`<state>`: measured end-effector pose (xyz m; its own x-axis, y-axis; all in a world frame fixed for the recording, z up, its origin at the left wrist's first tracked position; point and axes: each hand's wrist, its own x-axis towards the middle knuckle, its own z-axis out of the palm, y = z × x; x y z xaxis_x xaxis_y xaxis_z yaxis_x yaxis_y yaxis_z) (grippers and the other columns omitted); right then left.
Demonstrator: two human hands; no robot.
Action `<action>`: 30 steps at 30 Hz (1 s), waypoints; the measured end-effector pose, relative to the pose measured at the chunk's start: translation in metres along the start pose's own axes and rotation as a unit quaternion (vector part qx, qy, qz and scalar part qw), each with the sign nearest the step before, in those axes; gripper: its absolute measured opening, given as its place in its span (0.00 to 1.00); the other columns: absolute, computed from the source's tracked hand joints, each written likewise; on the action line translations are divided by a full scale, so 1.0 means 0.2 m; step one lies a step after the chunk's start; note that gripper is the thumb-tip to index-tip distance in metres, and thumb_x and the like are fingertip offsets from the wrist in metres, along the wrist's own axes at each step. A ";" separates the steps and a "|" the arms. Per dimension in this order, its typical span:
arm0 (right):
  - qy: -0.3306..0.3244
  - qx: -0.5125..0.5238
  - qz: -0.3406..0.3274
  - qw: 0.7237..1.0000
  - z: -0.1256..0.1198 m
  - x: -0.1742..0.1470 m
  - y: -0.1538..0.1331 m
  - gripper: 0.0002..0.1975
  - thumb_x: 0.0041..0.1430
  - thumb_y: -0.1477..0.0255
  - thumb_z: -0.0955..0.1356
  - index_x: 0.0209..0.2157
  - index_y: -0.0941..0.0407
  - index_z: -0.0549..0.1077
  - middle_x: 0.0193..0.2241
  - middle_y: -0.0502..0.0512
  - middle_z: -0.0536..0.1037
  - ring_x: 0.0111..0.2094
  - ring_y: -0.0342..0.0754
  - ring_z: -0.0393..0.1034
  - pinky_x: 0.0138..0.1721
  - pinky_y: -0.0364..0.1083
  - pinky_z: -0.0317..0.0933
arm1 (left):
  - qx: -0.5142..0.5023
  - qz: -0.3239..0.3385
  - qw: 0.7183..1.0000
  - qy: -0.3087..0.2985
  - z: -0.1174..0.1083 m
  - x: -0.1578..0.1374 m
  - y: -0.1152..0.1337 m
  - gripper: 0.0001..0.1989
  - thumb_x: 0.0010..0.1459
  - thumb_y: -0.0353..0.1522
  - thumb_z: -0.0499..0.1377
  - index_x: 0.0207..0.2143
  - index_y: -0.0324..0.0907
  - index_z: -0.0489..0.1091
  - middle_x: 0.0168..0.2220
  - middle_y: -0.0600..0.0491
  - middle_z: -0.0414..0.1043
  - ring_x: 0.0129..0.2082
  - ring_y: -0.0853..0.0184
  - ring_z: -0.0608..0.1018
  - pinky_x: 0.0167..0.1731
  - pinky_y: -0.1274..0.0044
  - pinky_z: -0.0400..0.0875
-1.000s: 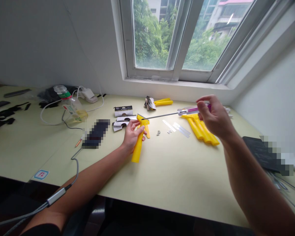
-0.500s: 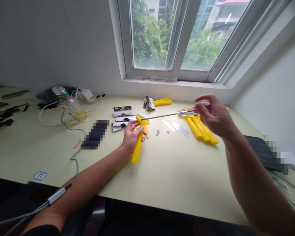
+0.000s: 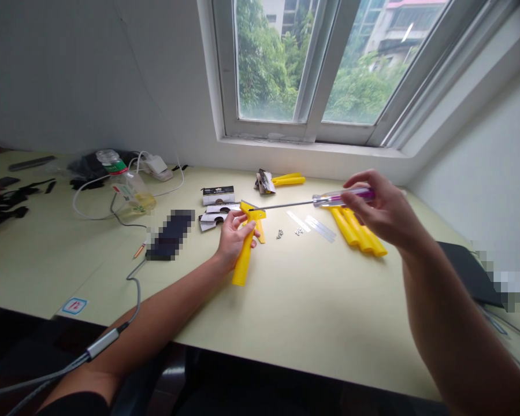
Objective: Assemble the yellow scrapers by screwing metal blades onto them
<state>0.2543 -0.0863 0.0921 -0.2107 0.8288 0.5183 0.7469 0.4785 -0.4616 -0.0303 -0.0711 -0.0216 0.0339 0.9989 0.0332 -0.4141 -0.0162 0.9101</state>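
Driving a screw into the head of a yellow ribbed plastic scraper handle (image 3: pixel 244 254) looks to be the step in hand: the left hand (image 3: pixel 233 238) is wrapping its grip around that handle just left of the frame's centre, propping it up off the pale green counter (image 3: pixel 303 300), while the right hand (image 3: pixel 383 215) at centre right is pinching the clear purple handle of a long steel-shafted screwdriver (image 3: pixel 312 201) between thumb and fingertips. The screwdriver's tip is meeting the handle's head near its upper end. Just right of it, small silver screws (image 3: pixel 279 234) and thin metal blades (image 3: pixel 312 225) are lying loose on the counter, with a stack of more yellow scraper handles (image 3: pixel 357 232) beyond them under the right hand. Judging from this, the next move is calling for steady twisting with the tip kept seated and the handle held firm.
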 end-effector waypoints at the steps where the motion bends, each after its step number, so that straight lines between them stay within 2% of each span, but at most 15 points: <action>1: -0.007 -0.012 -0.035 0.999 0.00 0.00 0.00 0.20 0.58 0.59 0.69 0.50 0.50 0.67 0.44 0.58 0.78 0.37 0.55 0.76 0.37 0.53 0.69 | 0.000 -0.001 1.000 0.003 0.00 0.00 0.00 0.22 0.47 0.34 0.68 0.39 0.44 0.59 0.46 0.50 0.67 0.23 0.73 0.76 0.15 0.82 0.66; 3: -0.020 -0.038 -0.090 0.995 -0.01 0.00 -0.02 0.22 0.57 0.63 0.70 0.52 0.50 0.65 0.49 0.59 0.76 0.42 0.55 0.75 0.41 0.53 0.68 | -0.002 -0.005 1.000 0.011 -0.01 0.01 0.00 0.23 0.46 0.34 0.68 0.39 0.44 0.59 0.45 0.51 0.67 0.23 0.73 0.76 0.15 0.82 0.65; 4: -0.021 -0.052 -0.097 0.994 -0.01 0.00 -0.04 0.21 0.57 0.63 0.70 0.51 0.51 0.66 0.46 0.59 0.77 0.41 0.55 0.75 0.40 0.52 0.68 | -0.004 -0.008 1.000 0.016 -0.01 0.01 0.00 0.23 0.46 0.34 0.69 0.39 0.44 0.58 0.44 0.51 0.67 0.23 0.73 0.76 0.15 0.82 0.65; 7: -0.023 -0.073 -0.055 0.996 0.00 -0.01 -0.08 0.17 0.57 0.58 0.70 0.43 0.53 0.70 0.29 0.53 0.79 0.28 0.51 0.74 0.29 0.47 0.66 | -0.005 -0.006 1.000 0.028 -0.02 0.03 0.01 0.24 0.45 0.33 0.69 0.39 0.44 0.58 0.43 0.52 0.66 0.24 0.73 0.76 0.15 0.82 0.65; 9: -0.032 -0.072 -0.024 0.997 0.01 0.00 -0.09 0.17 0.57 0.55 0.69 0.40 0.53 0.71 0.25 0.52 0.78 0.25 0.50 0.73 0.26 0.46 0.64 | -0.002 0.000 1.000 0.027 -0.03 0.04 0.01 0.23 0.46 0.33 0.68 0.39 0.44 0.58 0.42 0.53 0.66 0.24 0.73 0.76 0.15 0.82 0.66; 11: -0.019 -0.053 -0.010 0.998 0.02 0.00 -0.08 0.17 0.57 0.55 0.68 0.40 0.53 0.70 0.28 0.53 0.79 0.26 0.50 0.74 0.27 0.46 0.66 | 0.003 0.007 1.000 0.018 -0.03 0.04 0.00 0.23 0.46 0.33 0.68 0.39 0.44 0.59 0.43 0.53 0.66 0.24 0.73 0.76 0.15 0.82 0.66; 14: 0.034 0.004 -0.030 0.999 0.04 0.00 -0.04 0.19 0.56 0.56 0.70 0.44 0.52 0.68 0.39 0.55 0.79 0.33 0.51 0.76 0.34 0.49 0.69 | 0.017 0.013 1.000 0.002 -0.02 0.02 -0.01 0.21 0.48 0.34 0.68 0.39 0.44 0.59 0.44 0.52 0.66 0.24 0.72 0.77 0.14 0.82 0.67; 15: 0.048 0.009 -0.033 0.998 0.04 0.00 -0.03 0.20 0.55 0.56 0.71 0.45 0.51 0.67 0.39 0.55 0.79 0.33 0.51 0.76 0.35 0.49 0.69 | 0.021 0.015 1.000 -0.002 -0.02 0.02 -0.01 0.20 0.48 0.34 0.67 0.39 0.44 0.60 0.44 0.52 0.65 0.24 0.72 0.77 0.14 0.82 0.67; 19: 0.086 -0.050 0.026 0.995 0.04 -0.01 -0.03 0.15 0.61 0.56 0.67 0.43 0.52 0.68 0.27 0.51 0.77 0.23 0.47 0.72 0.30 0.49 0.68 | 0.041 0.031 0.999 -0.008 -0.02 0.02 -0.03 0.19 0.50 0.34 0.67 0.39 0.43 0.60 0.46 0.51 0.65 0.23 0.71 0.77 0.14 0.81 0.67; 21: 0.067 -0.030 0.031 0.997 0.04 -0.01 -0.05 0.16 0.62 0.58 0.65 0.46 0.52 0.66 0.31 0.53 0.77 0.24 0.47 0.72 0.30 0.50 0.69 | 0.048 0.036 0.998 -0.005 -0.02 0.02 -0.02 0.19 0.51 0.34 0.66 0.39 0.43 0.60 0.46 0.51 0.65 0.24 0.71 0.77 0.14 0.81 0.67; 23: 0.021 0.024 -0.004 0.999 0.05 -0.01 -0.06 0.21 0.59 0.59 0.68 0.50 0.52 0.63 0.42 0.57 0.75 0.32 0.49 0.75 0.35 0.50 0.71 | 0.046 0.034 0.998 0.007 -0.02 0.03 -0.02 0.19 0.50 0.34 0.67 0.39 0.43 0.60 0.45 0.51 0.64 0.24 0.71 0.78 0.14 0.81 0.67; 25: -0.003 0.077 -0.039 0.996 0.06 -0.01 -0.08 0.26 0.55 0.60 0.71 0.52 0.50 0.61 0.47 0.58 0.72 0.38 0.50 0.75 0.38 0.50 0.72 | 0.043 0.031 0.998 0.016 -0.02 0.03 -0.02 0.19 0.50 0.34 0.67 0.39 0.43 0.59 0.45 0.51 0.64 0.24 0.71 0.78 0.13 0.82 0.67; 27: 0.040 0.094 -0.035 0.994 0.08 -0.01 -0.09 0.23 0.55 0.61 0.71 0.49 0.49 0.63 0.42 0.55 0.74 0.39 0.51 0.74 0.37 0.50 0.72 | 0.046 0.032 0.998 0.016 -0.02 0.02 -0.02 0.19 0.50 0.34 0.67 0.39 0.43 0.60 0.45 0.51 0.64 0.23 0.71 0.77 0.13 0.81 0.67; 29: 0.108 0.062 -0.002 0.992 0.09 -0.01 -0.09 0.16 0.59 0.61 0.69 0.46 0.50 0.65 0.36 0.53 0.75 0.34 0.49 0.74 0.33 0.49 0.72 | 0.052 0.035 0.998 0.009 -0.02 0.02 -0.03 0.19 0.50 0.35 0.66 0.40 0.43 0.60 0.46 0.50 0.65 0.23 0.72 0.77 0.13 0.81 0.67; 30: 0.117 0.043 0.009 0.992 0.09 -0.01 -0.09 0.14 0.60 0.61 0.68 0.46 0.50 0.66 0.36 0.53 0.75 0.33 0.49 0.74 0.32 0.49 0.71 | 0.055 0.036 0.998 0.008 -0.02 0.02 -0.03 0.19 0.50 0.35 0.66 0.39 0.43 0.60 0.46 0.50 0.65 0.23 0.73 0.77 0.13 0.81 0.67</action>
<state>0.2292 -0.0918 0.0855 -0.0373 0.7527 0.6573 0.6904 0.4949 -0.5276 -0.0307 -0.0674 -0.0283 -0.0071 0.9955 0.0942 -0.3122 -0.0917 0.9456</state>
